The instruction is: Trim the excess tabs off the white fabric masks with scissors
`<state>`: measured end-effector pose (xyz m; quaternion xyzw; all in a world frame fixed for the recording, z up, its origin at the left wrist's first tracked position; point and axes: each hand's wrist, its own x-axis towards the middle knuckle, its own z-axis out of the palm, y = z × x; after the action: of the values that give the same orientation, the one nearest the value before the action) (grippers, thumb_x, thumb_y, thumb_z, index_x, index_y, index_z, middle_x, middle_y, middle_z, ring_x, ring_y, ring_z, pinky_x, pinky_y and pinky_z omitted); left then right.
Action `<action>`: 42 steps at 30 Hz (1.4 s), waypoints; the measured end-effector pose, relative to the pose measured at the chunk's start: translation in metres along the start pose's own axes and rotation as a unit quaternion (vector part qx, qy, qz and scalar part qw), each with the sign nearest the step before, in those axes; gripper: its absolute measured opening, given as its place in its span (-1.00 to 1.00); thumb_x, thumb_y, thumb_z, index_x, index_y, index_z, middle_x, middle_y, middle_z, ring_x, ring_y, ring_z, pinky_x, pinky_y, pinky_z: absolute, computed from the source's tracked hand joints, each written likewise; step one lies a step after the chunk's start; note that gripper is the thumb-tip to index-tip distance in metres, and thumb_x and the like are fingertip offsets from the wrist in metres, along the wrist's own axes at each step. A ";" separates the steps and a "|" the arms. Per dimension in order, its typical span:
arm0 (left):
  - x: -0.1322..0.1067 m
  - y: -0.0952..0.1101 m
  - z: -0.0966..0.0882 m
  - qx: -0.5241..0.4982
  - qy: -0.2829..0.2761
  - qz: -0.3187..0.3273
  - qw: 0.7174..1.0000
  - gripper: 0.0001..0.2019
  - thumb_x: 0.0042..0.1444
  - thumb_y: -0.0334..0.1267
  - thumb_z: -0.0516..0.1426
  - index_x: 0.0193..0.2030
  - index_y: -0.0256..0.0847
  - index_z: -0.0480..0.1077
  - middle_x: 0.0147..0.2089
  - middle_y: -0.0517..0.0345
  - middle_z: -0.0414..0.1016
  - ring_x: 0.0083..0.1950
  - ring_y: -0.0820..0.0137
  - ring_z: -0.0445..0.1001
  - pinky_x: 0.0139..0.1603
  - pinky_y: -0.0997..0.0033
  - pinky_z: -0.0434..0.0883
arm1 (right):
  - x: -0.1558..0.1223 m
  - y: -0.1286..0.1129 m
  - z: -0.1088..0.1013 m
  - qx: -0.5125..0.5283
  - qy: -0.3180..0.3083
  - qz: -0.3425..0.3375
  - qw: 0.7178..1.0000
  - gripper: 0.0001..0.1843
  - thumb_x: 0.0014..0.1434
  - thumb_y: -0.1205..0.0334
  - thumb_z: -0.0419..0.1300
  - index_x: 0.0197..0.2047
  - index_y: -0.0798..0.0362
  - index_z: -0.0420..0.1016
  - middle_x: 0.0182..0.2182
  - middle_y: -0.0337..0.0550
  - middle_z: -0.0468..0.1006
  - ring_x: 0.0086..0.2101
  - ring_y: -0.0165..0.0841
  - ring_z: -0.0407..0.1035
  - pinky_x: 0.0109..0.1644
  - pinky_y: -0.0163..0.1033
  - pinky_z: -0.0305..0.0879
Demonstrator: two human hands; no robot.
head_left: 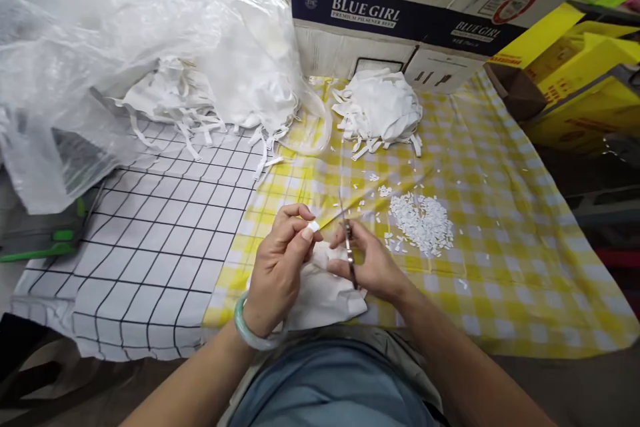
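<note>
My left hand [280, 267] pinches the end of a white strap of a white mask [325, 297] between thumb and fingers; a pale green bangle circles that wrist. My right hand [373, 263] is closed round small scissors [347, 237], whose thin blades point up towards the pinched strap end. The mask lies crumpled under both hands at the near edge of the yellow checked cloth [480, 213]. A little heap of white cut-off bits [423, 220] lies just right of my right hand.
A pile of white masks [380, 110] sits at the back of the yellow cloth. A clear plastic bag [125, 47] with more masks covers the left. A black-and-white grid cloth [165, 247] lies left, a Blue Girl carton [410, 13] behind, yellow boxes [585, 73] right.
</note>
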<state>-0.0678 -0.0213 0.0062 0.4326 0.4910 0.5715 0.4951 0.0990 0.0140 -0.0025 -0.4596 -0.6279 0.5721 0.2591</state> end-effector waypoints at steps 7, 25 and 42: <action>-0.004 -0.009 0.021 0.041 -0.017 0.015 0.999 -0.73 0.33 -0.23 0.06 -0.39 -0.19 0.45 -0.05 0.06 0.28 0.09 0.27 0.28 -0.04 0.37 0.33 | -0.027 -0.007 -0.023 -0.240 0.014 -0.087 0.967 -0.45 -0.04 -0.22 0.36 -0.52 0.02 0.21 -0.53 -0.29 0.32 -0.45 -0.40 0.18 -0.30 -0.26 0.08; -0.007 -0.019 0.026 0.074 -0.069 0.051 0.994 -0.78 0.32 -0.37 0.01 -0.29 -0.09 0.44 -0.12 0.10 0.29 0.13 0.27 0.20 0.17 0.26 0.24 | -0.020 -0.001 -0.022 -0.227 0.033 -0.095 0.969 -0.45 -0.04 -0.19 0.36 -0.55 0.00 0.15 -0.59 -0.31 0.32 -0.51 -0.42 0.16 -0.34 -0.27 0.04; -0.001 -0.020 0.034 0.090 -0.098 0.031 0.991 -0.79 0.34 -0.31 0.01 -0.31 -0.13 0.41 -0.15 0.06 0.32 0.12 0.23 0.24 0.11 0.24 0.27 | -0.030 0.005 -0.027 -0.187 0.036 -0.018 0.982 -0.51 0.01 -0.08 0.37 -0.60 0.03 0.21 -0.65 -0.37 0.26 -0.57 -0.50 0.12 -0.44 -0.34 0.01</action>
<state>-0.0315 -0.0177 -0.0082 0.5441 0.4759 0.4952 0.4819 0.1367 0.0006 0.0048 -0.5088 -0.7221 0.4231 0.2017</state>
